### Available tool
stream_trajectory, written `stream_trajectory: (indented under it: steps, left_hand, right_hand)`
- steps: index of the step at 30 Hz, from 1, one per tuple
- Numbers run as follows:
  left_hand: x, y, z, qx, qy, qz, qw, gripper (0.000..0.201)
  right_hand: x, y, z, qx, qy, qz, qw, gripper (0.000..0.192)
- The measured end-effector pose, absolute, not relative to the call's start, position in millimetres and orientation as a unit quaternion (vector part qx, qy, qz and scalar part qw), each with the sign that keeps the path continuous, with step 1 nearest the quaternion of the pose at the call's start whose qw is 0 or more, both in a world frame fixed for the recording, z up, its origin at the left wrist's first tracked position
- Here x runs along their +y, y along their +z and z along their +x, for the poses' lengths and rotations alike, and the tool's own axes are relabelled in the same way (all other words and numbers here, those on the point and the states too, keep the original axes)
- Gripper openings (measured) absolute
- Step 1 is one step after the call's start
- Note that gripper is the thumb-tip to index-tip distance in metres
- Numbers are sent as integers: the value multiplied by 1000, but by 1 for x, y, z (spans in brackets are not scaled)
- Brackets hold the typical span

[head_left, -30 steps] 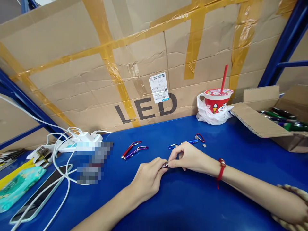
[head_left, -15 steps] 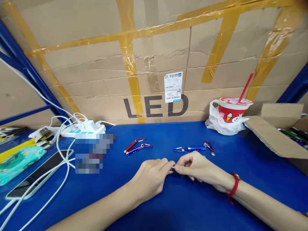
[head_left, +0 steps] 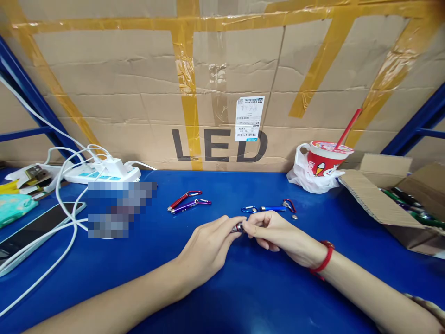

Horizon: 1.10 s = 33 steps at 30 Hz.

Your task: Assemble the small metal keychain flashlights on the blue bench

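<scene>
Over the blue table, my left hand [head_left: 212,243] is closed around a mini flashlight [head_left: 238,227], of which only a short silver and red end shows. My right hand [head_left: 274,232] pinches that same end between thumb and fingers, so the two hands nearly meet. Just beyond them lie a blue mini flashlight [head_left: 273,208], a blue carabiner [head_left: 249,209], a red carabiner [head_left: 289,206] and a small silver disc like a button cell [head_left: 294,217]. To the left, a red mini flashlight [head_left: 178,201] and a purple one [head_left: 184,207] lie side by side, each with a carabiner.
A big cardboard box [head_left: 146,120] walls off the back. At right stand a red cup [head_left: 325,160] in a plastic bag and an open carton [head_left: 378,204] with several pens or flashlights. A power strip [head_left: 104,172], white cables and a phone [head_left: 38,234] occupy the left.
The view has shifted slightly to the right. More of the flashlight's silver and red end now shows between my hands, and my left fingers are straighter over it.
</scene>
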<state>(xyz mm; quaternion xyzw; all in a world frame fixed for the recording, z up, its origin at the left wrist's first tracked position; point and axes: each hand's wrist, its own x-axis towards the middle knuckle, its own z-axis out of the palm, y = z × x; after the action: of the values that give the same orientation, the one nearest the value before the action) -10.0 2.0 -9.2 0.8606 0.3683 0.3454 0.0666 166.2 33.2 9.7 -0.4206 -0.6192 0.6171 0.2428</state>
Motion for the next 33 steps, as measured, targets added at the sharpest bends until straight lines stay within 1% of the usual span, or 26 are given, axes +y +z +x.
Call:
stream_trajectory:
  steps: [5, 9, 12, 17, 20, 22, 24, 27, 30, 33]
  left_hand:
    - [3, -9, -10, 371, 334, 860, 104, 25]
    - [2, -8, -9, 373, 314, 863, 130, 28]
    - [1, -7, -9, 363, 295, 875, 125, 32]
    - [3, -10, -10, 345, 290, 885, 115, 33]
    - [5, -15, -12, 329, 313, 888, 76, 33]
    - [6, -18, -13, 319, 326, 889, 44, 34]
    - [6, -20, -13, 314, 328, 891, 22, 35]
    - [6, -20, -14, 317, 318, 893, 14, 38]
    - [5, -19, -13, 327, 304, 894, 33, 39]
    - [4, -16, -12, 344, 301, 885, 86, 36]
  right_hand:
    - [36, 12, 168, -647, 583, -425, 246, 34]
    - [40, 12, 170, -678, 540, -418, 272, 29]
    - [42, 9, 170, -688, 524, -418, 278, 27]
    - [38, 7, 170, -711, 473, -441, 274, 29]
    - [33, 10, 168, -727, 440, -449, 277, 31]
    - [29, 13, 166, -716, 452, -457, 274, 33]
    - [27, 15, 163, -687, 492, -467, 262, 35]
    - [26, 17, 161, -640, 552, -475, 244, 37]
    - [27, 16, 161, -625, 574, -473, 238, 39]
    - [29, 13, 162, -630, 579, -455, 248, 41]
